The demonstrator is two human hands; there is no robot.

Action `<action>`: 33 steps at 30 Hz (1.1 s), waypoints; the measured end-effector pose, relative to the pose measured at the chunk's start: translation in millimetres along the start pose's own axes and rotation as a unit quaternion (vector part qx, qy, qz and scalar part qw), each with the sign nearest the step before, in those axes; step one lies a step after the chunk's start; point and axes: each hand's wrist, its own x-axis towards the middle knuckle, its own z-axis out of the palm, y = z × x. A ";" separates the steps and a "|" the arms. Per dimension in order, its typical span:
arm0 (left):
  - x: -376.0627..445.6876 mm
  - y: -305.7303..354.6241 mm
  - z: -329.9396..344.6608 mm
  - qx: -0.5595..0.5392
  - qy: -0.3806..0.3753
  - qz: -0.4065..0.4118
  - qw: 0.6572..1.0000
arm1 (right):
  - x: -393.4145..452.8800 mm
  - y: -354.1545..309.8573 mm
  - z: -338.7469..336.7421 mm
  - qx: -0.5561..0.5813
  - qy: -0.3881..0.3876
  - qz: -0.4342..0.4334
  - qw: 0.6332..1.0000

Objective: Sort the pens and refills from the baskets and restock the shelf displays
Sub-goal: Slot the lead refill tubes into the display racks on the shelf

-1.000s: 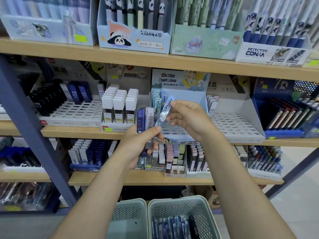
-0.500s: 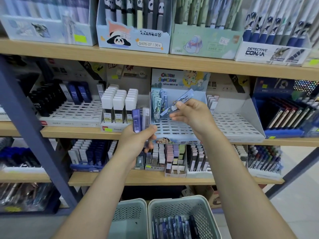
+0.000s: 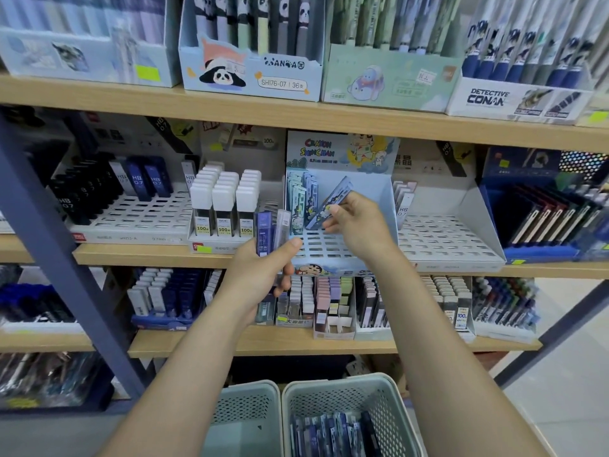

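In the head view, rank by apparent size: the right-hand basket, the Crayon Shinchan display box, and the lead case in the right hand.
1. Crayon Shinchan display box and right-hand basket: look alike; the basket is nearer the camera and cropped, so unranked.
2. Lead case, pinched by the right hand: clearly smallest.

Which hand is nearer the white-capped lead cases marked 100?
Left. The left hand sits just below and right of the white-capped lead cases, gripping a dark blue case. The right hand is farther right, over the Crayon Shinchan tray.

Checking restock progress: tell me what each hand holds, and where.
Right hand pinches a blue refill case at its lower end; left hand grips several cases by their lower halves.
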 end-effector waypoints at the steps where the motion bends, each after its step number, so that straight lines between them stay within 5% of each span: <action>1: 0.2 -0.1 0.0 0.000 0.001 0.000 1.000 | 1.1 -0.9 2.2 -0.027 -0.002 -0.005 1.000; 5: 0.9 -1.1 1.1 0.003 0.001 0.000 1.000 | 4.8 -0.9 6.9 -0.073 0.009 -0.034 0.997; 12: 1.2 -2.0 0.3 0.008 0.004 0.002 1.000 | 6.4 9.4 4.9 0.081 0.035 -0.026 0.996; 33: -0.9 -1.0 0.9 0.009 0.009 -0.003 1.000 | 9.9 18.3 20.9 -0.072 0.035 -0.103 0.991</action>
